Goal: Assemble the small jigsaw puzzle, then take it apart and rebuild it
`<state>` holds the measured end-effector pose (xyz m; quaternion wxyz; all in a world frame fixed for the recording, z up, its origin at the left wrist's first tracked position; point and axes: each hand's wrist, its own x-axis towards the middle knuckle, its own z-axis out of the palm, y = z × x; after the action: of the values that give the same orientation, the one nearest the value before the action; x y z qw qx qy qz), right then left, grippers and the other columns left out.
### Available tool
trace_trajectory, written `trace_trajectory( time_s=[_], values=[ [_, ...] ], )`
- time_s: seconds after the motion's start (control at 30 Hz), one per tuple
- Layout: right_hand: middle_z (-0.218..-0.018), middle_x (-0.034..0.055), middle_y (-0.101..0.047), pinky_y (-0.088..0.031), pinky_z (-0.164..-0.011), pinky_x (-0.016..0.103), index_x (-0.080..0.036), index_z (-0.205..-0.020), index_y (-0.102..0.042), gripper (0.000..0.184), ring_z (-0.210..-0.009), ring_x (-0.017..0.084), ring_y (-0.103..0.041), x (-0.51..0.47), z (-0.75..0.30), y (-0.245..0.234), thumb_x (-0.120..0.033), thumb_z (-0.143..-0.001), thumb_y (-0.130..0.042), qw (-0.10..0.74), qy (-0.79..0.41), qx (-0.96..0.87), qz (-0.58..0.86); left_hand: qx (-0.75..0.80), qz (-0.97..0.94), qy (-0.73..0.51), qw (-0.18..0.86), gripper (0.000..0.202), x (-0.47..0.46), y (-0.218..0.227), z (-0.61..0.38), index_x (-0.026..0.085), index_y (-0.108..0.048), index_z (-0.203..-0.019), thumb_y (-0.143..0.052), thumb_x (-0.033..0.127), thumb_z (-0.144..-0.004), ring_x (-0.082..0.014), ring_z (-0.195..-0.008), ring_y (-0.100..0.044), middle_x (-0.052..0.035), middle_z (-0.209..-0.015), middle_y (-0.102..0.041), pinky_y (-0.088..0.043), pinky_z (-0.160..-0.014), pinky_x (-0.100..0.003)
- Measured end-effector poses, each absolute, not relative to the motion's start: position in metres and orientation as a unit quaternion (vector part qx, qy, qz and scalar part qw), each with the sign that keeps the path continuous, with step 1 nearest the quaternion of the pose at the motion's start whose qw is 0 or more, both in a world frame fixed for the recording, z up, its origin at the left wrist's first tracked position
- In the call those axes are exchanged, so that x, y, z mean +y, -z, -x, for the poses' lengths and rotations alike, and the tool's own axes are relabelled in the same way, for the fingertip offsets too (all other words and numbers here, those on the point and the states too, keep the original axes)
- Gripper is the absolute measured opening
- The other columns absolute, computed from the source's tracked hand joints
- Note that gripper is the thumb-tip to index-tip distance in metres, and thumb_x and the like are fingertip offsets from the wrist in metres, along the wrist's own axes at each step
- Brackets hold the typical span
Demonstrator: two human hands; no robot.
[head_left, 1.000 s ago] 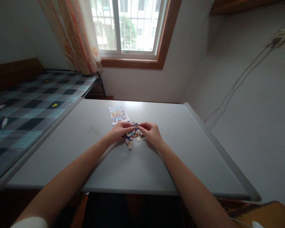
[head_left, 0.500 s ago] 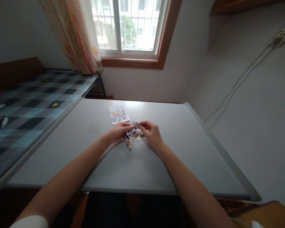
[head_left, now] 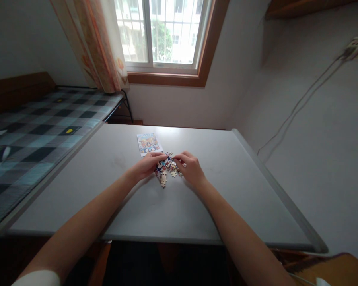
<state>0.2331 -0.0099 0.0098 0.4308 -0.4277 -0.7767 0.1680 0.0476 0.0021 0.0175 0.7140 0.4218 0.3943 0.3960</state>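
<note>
Several joined and loose jigsaw pieces [head_left: 164, 178] lie in a small group at the middle of the table, some with a coloured print and some showing a pale side. My left hand [head_left: 147, 165] is closed at the left of them, thumb and fingers pinched on a partly joined bit of the jigsaw. Across from it, my right hand [head_left: 191, 169] has its thumb and forefinger pinched over the pile at a small jigsaw piece, mostly hidden by the fingertips. Just behind my left hand lies a picture card [head_left: 149, 143] with a penguin print.
The white table [head_left: 179, 214] has a raised rim on its right side. A bed with a checked cover [head_left: 77, 115] stands to the left. Behind the table are a curtain [head_left: 98, 47] and a window [head_left: 173, 39]. A cable [head_left: 298, 105] hangs on the right wall.
The dark printed piece between my fingertips no longer shows there, and my fingertips are slightly farther apart. Both arms stay almost in place; the card has not moved.
</note>
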Motion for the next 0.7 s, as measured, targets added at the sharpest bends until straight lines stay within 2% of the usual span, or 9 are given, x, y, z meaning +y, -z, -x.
trace_trajectory(
  time_s=[0.17, 0.3, 0.4, 0.5, 0.57, 0.7],
  values=[
    [-0.086, 0.0067, -0.065, -0.044, -0.082, 0.034, -0.022, -0.093, -0.071, 0.018, -0.085, 0.02, -0.057, -0.0119, -0.2318, -0.0115, -0.022, -0.086, -0.055, 0.43, -0.127, -0.776, 0.444, 0.405, -0.446, -0.387, 0.698, 0.028, 0.0013, -0.0162, -0.0473, 0.012, -0.068, -0.073, -0.081, 0.034, -0.063, -0.0075, -0.051, -0.054, -0.0008, -0.063, -0.063, -0.039, -0.048, -0.018],
    [-0.085, 0.0057, -0.069, -0.047, -0.073, 0.031, -0.02, -0.09, -0.072, 0.022, -0.076, 0.017, -0.06, -0.0117, -0.2294, -0.0109, -0.034, -0.087, -0.055, 0.461, -0.255, -0.722, 0.449, 0.407, -0.491, -0.357, 0.682, 0.029, 0.0003, -0.0136, -0.0459, 0.012, -0.069, -0.073, -0.079, 0.038, -0.066, -0.0074, -0.052, -0.053, -0.0016, -0.064, -0.064, -0.037, -0.047, -0.018],
    [-0.08, 0.0049, -0.07, -0.048, -0.066, 0.028, -0.018, -0.083, -0.071, 0.024, -0.071, 0.016, -0.062, -0.0092, -0.2281, -0.0097, -0.041, -0.079, -0.064, 0.482, -0.377, -0.66, 0.436, 0.407, -0.502, -0.335, 0.686, 0.029, 0.0003, -0.0123, -0.0443, 0.012, -0.071, -0.075, -0.079, 0.038, -0.067, -0.0076, -0.052, -0.052, -0.0026, -0.064, -0.064, -0.037, -0.047, -0.018],
    [-0.078, 0.005, -0.07, -0.049, -0.065, 0.028, -0.016, -0.08, -0.069, 0.027, -0.07, 0.016, -0.062, -0.0061, -0.2287, -0.0095, -0.042, -0.073, -0.069, 0.509, -0.439, -0.607, 0.424, 0.401, -0.486, -0.328, 0.704, 0.028, 0.0018, -0.0121, -0.0422, 0.011, -0.071, -0.076, -0.08, 0.036, -0.066, -0.0083, -0.055, -0.055, -0.0054, -0.069, -0.067, -0.04, -0.05, -0.018],
    [-0.078, 0.0054, -0.07, -0.049, -0.065, 0.028, -0.016, -0.081, -0.069, 0.027, -0.07, 0.016, -0.062, -0.0048, -0.2302, -0.0099, -0.042, -0.072, -0.069, 0.527, -0.435, -0.588, 0.433, 0.402, -0.467, -0.337, 0.712, 0.027, 0.0031, -0.0129, -0.0415, 0.011, -0.071, -0.076, -0.081, 0.034, -0.065, -0.0091, -0.058, -0.058, -0.0065, -0.071, -0.068, -0.043, -0.052, -0.019],
    [-0.088, 0.0077, -0.07, -0.049, -0.065, 0.028, -0.017, -0.087, -0.071, 0.027, -0.075, 0.017, -0.062, -0.0053, -0.2322, -0.0106, -0.042, -0.076, -0.066, 0.525, -0.346, -0.621, 0.468, 0.424, -0.435, -0.377, 0.699, 0.028, 0.0039, -0.0164, -0.0422, 0.012, -0.071, -0.074, -0.083, 0.033, -0.062, -0.0089, -0.057, -0.058, -0.0047, -0.069, -0.067, -0.045, -0.053, -0.019]
  ],
)
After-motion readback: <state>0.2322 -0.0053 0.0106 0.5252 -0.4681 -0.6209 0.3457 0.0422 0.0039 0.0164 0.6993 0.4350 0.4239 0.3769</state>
